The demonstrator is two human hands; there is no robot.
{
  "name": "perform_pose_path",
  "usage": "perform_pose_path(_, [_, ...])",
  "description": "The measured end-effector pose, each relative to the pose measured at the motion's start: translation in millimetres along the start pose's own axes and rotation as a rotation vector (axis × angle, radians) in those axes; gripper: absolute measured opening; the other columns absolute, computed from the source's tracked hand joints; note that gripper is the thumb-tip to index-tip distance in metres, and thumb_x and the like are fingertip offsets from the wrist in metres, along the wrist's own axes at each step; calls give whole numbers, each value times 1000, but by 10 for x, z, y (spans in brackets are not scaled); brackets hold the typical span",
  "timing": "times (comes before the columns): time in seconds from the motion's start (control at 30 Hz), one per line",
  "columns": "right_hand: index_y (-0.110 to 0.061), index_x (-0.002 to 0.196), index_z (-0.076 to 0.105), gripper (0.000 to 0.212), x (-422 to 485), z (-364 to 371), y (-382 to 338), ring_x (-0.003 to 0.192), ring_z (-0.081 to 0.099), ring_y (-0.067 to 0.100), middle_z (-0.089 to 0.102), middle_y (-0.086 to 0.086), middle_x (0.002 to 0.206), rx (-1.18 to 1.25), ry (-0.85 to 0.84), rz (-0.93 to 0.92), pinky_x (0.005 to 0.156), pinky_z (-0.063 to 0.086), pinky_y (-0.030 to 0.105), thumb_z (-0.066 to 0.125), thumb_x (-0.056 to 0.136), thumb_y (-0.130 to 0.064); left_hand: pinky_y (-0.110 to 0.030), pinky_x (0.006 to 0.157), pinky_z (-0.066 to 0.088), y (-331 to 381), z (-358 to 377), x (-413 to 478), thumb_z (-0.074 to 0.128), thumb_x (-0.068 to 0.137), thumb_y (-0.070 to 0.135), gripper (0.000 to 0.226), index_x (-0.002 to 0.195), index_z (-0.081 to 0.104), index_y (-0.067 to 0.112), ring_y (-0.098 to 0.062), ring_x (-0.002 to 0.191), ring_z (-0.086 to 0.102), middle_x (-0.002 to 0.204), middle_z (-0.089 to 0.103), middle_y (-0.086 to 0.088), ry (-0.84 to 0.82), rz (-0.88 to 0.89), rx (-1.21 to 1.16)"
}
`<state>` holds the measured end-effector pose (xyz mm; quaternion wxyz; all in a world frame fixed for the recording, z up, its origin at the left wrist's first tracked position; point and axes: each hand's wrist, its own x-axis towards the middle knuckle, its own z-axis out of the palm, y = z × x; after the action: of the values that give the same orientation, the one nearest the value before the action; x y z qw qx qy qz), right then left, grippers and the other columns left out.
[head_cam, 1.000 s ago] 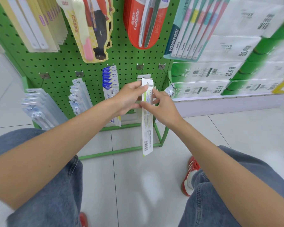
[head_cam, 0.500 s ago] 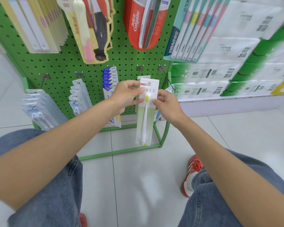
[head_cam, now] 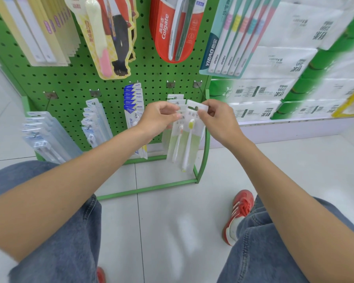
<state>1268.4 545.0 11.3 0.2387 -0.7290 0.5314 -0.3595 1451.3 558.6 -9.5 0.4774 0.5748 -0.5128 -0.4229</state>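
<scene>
A clear toothbrush pack [head_cam: 189, 144] with a yellow-headed white brush hangs upright in front of the green pegboard [head_cam: 74, 84]. My left hand [head_cam: 157, 119] pinches its top left edge and my right hand [head_cam: 219, 119] pinches its top right corner, beside the hanging hole. Just behind it a similar pack [head_cam: 175, 144] with a pink-headed brush hangs on a metal hook [head_cam: 170, 85]. A second hook [head_cam: 197, 84] to the right is bare.
More packs hang on the board: blue-topped ones [head_cam: 133, 99], clear ones at the lower left [head_cam: 43, 135], a red Colgate pack [head_cam: 172, 29] above. Wrapped tissue packs [head_cam: 274, 86] fill a shelf on the right. The green frame foot [head_cam: 147, 188] lies on the tiled floor.
The pack has turned from edge-on, barcode side showing, to facing me, and has risen toward the hooks. Both hands have shifted to its top corners.
</scene>
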Motion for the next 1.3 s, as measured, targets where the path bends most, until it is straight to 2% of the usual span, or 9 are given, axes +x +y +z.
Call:
perform_pose_path(0.17, [-8,85,63,17,67,-105,150,59,45,11,53,-3,66,-101,46,88,50,32,25,50,94,-14,-31,89,54,-116,47,60,71,88,11,16,101,67,20,-15,99,65,108,69,-2,63,32,156])
perform_pose_path(0.27, [-6,75,60,20,139,-72,215,57,44,17,51,3,63,-118,45,121,49,31,26,49,90,-12,-22,84,50,-147,104,87,71,88,11,17,103,67,19,-14,95,63,109,67,-1,78,69,251])
perform_pose_path(0.37, [-7,63,50,25,223,-16,253,52,36,18,42,3,55,-137,48,138,46,25,27,50,87,-11,-25,83,51,-158,141,134,70,86,8,20,103,68,18,-12,93,63,108,66,1,78,107,351])
perform_pose_path(0.5, [10,73,56,23,379,64,287,54,40,24,47,14,59,-150,68,141,51,33,30,50,83,-11,-32,85,54,-185,164,206,67,82,3,24,100,67,20,-13,89,61,105,66,-1,82,138,431])
perform_pose_path(0.6, [4,80,65,19,519,97,310,58,51,27,56,14,61,-149,91,120,59,51,34,52,82,-9,-34,84,53,-217,166,272,68,81,3,22,97,67,20,-14,86,60,98,64,2,77,156,466])
perform_pose_path(0.7, [1,90,69,20,667,125,328,57,56,24,59,9,61,-159,114,91,65,55,34,52,82,-8,-33,82,53,-261,167,338,71,81,7,18,92,66,21,-10,80,58,90,61,6,73,167,485])
perform_pose_path(0.93, [5,88,67,23,1094,202,388,64,49,22,66,16,75,-244,131,94,58,43,29,54,78,-11,-33,77,54,-311,144,437,72,83,14,15,82,64,27,-2,70,54,80,60,11,65,163,496])
perform_pose_path(1.1, [1,92,69,22,1306,279,404,74,58,29,69,17,85,-243,105,85,61,46,32,54,83,-11,-36,78,55,-320,146,492,72,83,16,16,77,63,28,-3,69,55,77,62,11,66,161,497])
perform_pose_path(1.3, [0,101,70,23,1471,453,396,87,63,31,70,16,94,-297,37,-39,76,53,35,50,92,-8,-36,75,55,-349,146,527,74,82,19,21,70,60,29,-3,65,54,74,62,10,71,147,484])
